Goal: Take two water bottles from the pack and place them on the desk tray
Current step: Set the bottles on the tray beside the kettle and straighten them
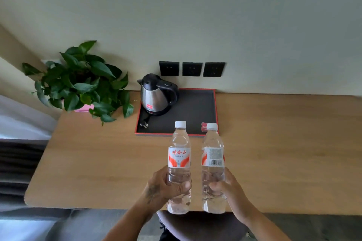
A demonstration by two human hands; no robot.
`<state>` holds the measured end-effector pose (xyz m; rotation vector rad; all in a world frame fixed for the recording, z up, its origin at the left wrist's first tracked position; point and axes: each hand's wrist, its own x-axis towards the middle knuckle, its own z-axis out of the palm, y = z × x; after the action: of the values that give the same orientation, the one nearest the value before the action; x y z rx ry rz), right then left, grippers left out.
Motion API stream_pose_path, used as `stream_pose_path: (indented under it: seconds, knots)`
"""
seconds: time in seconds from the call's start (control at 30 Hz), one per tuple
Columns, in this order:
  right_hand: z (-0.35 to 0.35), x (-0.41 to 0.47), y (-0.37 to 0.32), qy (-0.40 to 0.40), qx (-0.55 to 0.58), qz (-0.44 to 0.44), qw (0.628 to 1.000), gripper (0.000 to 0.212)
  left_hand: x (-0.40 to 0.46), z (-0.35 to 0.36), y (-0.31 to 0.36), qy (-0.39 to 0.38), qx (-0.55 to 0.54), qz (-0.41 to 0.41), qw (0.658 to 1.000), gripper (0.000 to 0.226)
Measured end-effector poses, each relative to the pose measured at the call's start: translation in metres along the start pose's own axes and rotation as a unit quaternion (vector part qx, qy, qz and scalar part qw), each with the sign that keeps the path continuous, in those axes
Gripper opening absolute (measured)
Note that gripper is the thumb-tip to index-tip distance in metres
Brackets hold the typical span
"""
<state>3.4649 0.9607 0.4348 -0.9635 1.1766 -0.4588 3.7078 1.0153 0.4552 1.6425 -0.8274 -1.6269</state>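
Here, potted plant at 10 o'clock on counter. Kettle on tray, 12 o'clock. Left hand grip clamped on left bottle; right hand grip clamped on right bottle. Both bottles upright, apart, held above counter near edge, 6 o'clock from tray.

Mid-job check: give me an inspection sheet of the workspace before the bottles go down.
Surface: wooden desk, bare at front.
Job's things: left bottle and right bottle, capped, upright, held short of the tray.
Clutter: kettle on tray's far-left corner; small red card at its near edge.
Grippers: left hand and right hand each grip one bottle.
Cables: kettle plug loose on tray.
Surroundings: potted plant, three wall sockets.
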Motion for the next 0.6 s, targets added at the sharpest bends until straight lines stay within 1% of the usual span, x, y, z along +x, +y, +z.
stream_pose_path:
  seconds: [0.07,0.13,0.17,0.23,0.27,0.33,0.4,0.43,0.53,0.6]
  knots:
    - [-0.005,0.010,-0.006,0.001,-0.021,-0.003,1.000,0.059,0.018,-0.001,0.004,-0.001,0.006,0.005,1.000,0.062]
    - [-0.012,0.027,-0.014,-0.002,-0.044,-0.005,0.999,0.070,0.040,-0.003,0.010,-0.002,0.012,0.012,1.000,0.061]
    - [-0.017,0.038,-0.019,-0.003,-0.052,-0.008,0.999,0.072,0.053,-0.004,0.013,-0.005,0.016,0.016,1.000,0.056]
    - [-0.028,0.066,-0.034,0.002,-0.074,-0.023,0.997,0.068,0.086,-0.006,0.021,-0.021,0.025,0.027,0.999,0.042]
    - [-0.034,0.080,-0.043,0.006,-0.092,-0.030,0.995,0.064,0.104,-0.007,0.026,-0.028,0.030,0.035,0.999,0.039]
    - [-0.046,0.112,-0.061,0.017,-0.112,-0.052,0.992,0.057,0.140,-0.007,0.042,-0.013,0.038,0.061,0.997,0.047]
    - [-0.058,0.146,-0.078,0.038,-0.129,-0.077,0.988,0.060,0.173,-0.006,0.060,0.004,0.059,0.087,0.994,0.063]
    - [-0.064,0.162,-0.087,0.048,-0.139,-0.091,0.985,0.062,0.189,-0.005,0.068,0.004,0.064,0.098,0.993,0.068]
    - [-0.080,0.205,-0.111,0.069,-0.160,-0.129,0.976,0.065,0.230,-0.004,0.094,-0.003,0.084,0.114,0.990,0.069]
    - [-0.089,0.229,-0.123,0.085,-0.164,-0.142,0.973,0.064,0.256,-0.002,0.110,0.010,0.122,0.122,0.985,0.068]
